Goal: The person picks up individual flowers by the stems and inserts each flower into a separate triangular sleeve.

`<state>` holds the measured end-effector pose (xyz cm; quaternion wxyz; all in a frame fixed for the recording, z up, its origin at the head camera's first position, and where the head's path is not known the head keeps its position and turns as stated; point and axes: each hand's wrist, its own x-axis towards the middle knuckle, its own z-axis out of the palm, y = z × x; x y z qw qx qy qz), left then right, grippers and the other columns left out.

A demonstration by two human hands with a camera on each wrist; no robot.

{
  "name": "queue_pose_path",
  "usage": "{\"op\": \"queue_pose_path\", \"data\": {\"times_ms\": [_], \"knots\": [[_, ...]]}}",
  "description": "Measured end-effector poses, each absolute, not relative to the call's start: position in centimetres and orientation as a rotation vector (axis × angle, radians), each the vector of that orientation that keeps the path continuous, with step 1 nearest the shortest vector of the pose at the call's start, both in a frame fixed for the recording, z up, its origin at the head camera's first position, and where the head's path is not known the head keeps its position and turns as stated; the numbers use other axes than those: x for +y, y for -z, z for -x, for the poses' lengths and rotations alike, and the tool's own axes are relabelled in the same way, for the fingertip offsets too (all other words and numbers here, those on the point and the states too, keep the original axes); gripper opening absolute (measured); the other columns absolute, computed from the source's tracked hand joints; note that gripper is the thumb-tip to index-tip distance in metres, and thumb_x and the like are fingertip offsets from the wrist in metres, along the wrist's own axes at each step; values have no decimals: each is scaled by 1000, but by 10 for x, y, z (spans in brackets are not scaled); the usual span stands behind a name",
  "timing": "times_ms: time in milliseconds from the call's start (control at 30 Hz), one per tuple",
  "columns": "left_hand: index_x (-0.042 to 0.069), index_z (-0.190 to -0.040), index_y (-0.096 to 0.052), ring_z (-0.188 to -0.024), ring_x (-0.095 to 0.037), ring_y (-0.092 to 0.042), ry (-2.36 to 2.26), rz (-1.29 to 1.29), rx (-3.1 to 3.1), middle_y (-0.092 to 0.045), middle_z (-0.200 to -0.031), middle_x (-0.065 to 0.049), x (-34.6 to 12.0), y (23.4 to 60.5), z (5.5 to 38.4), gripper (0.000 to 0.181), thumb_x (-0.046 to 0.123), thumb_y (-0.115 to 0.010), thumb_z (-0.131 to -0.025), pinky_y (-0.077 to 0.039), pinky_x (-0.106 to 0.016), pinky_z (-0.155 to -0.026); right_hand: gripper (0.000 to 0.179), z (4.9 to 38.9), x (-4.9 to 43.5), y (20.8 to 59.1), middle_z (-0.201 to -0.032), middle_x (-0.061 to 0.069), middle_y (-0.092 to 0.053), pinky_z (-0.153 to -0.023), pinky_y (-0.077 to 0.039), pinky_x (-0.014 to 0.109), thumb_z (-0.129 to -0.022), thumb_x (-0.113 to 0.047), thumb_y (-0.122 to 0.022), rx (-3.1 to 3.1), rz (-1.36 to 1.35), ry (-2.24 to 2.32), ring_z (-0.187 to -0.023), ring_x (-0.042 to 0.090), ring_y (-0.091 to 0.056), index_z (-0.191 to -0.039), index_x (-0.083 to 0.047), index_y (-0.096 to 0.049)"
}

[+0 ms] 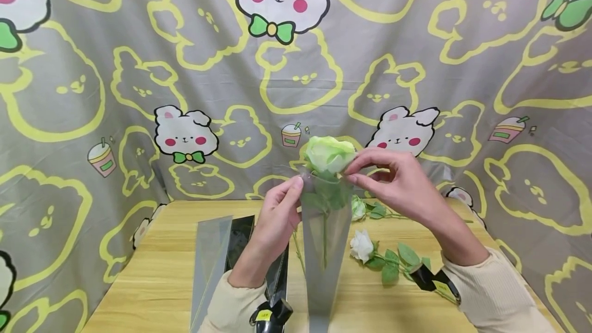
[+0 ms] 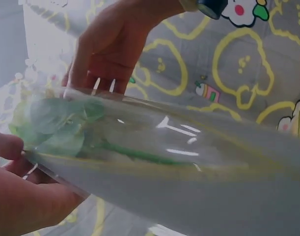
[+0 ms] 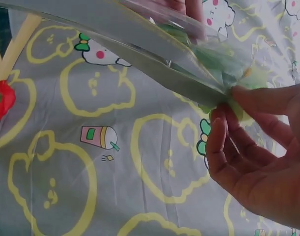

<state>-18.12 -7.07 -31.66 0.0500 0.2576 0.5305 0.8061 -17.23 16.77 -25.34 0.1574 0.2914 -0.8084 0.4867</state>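
Observation:
A pale green-white rose (image 1: 330, 154) stands upright with its bloom above the rim of a tapered flower sleeve (image 1: 319, 287). The sleeve is part clear, part grey, and the leaves and stem (image 2: 140, 155) show through it. My left hand (image 1: 277, 217) pinches the sleeve's left rim between thumb and fingers, just below the bloom. On the other side my right hand (image 1: 402, 181) pinches the right rim, thumb and forefinger (image 3: 265, 101) meeting at the edge beside the petals. The sleeve's lower tip runs toward the table's near side.
More flat sleeves, one grey (image 1: 210, 256) and one black (image 1: 241, 235), lie on the wooden table (image 1: 152, 271) at left. To the right lie a white rose (image 1: 362, 245) with leaves and, behind it, a greenish rose (image 1: 358, 208). A patterned curtain (image 1: 240, 86) surrounds the table.

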Motion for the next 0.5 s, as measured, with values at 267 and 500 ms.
{"op": "queue_pose_path", "data": {"times_ms": [267, 500], "knots": [[2, -130, -66, -110, -15, -59, -2564, -788, 1543, -61, -124, -6, -72, 314, 180, 29, 13, -47, -111, -53, -30, -85, 18, 169, 172, 260, -114, 11, -67, -84, -58, 28, -88, 14, -73, -2161, -832, -1495, -103, 17, -68, -97, -2, -76], [-1, -127, -68, -99, -13, -60, -2637, -735, 1594, -65, -110, -4, -68, 310, 178, 27, 9, -53, -108, -54, -27, -79, 16, 169, 165, 266, -110, 11, -69, -72, -61, 34, -92, 6, -73, -2112, -710, -1609, -88, 19, -73, -107, 1, -73]]}}
